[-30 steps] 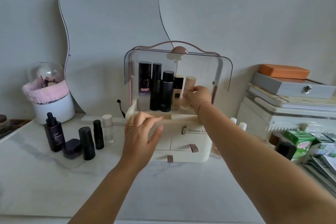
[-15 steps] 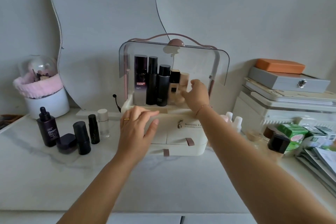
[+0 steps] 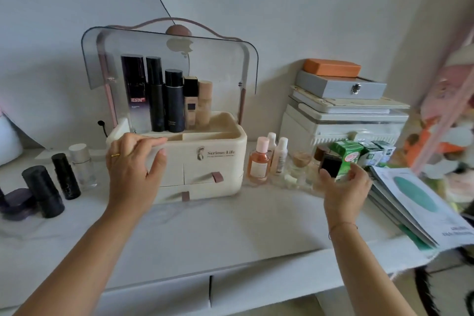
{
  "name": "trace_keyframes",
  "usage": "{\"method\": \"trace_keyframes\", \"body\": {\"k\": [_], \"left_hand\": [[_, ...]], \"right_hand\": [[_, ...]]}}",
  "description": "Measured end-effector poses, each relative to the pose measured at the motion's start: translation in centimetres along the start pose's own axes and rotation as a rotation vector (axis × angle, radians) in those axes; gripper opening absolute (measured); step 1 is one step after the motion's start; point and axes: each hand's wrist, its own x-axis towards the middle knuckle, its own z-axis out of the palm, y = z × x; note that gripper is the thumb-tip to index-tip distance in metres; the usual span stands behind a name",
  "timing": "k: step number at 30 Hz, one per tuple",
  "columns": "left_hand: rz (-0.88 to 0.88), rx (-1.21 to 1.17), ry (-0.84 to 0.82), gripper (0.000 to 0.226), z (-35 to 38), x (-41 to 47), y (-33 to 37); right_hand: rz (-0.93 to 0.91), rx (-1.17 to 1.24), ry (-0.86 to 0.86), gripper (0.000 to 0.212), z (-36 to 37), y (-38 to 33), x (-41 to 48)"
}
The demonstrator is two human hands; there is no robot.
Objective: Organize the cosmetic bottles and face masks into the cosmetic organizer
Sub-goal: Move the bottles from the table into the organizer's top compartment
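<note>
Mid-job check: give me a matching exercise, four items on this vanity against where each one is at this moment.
Items:
1. beige bottle
2. pink-capped bottle
3. black-capped bottle
4. face mask packets

Places:
A. gripped by the right hand
B. upright inside the organizer
C. standing on the table, just right of the organizer
D. stacked at the table's right end

Pairs: 1-B, 2-C, 3-A, 4-D

Cream organizer, lid raised, five bottles upright inside, masks stacked right
</note>
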Motion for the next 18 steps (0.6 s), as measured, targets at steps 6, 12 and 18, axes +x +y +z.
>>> {"method": "trace_keyframes", "body": {"k": [6,12,18], "left_hand": [[-0.016,0.023,0.006,0.038,0.2,-0.3,0.2],[-0.002,0.003,0.001,0.036,-0.1,-0.3,0.5],[0.012,0.010,0.000,0.033,-0.1,-0.4,0.4]], "right_hand": [[0.066,-0.062,-0.150,0.041,1.4,3.0,1.2],[-0.012,-0.062,0.020,0.031,0.5,2.1,0.2],[-0.516,0.171,-0.068,0.036,-0.4,-7.8,-5.3]]}}
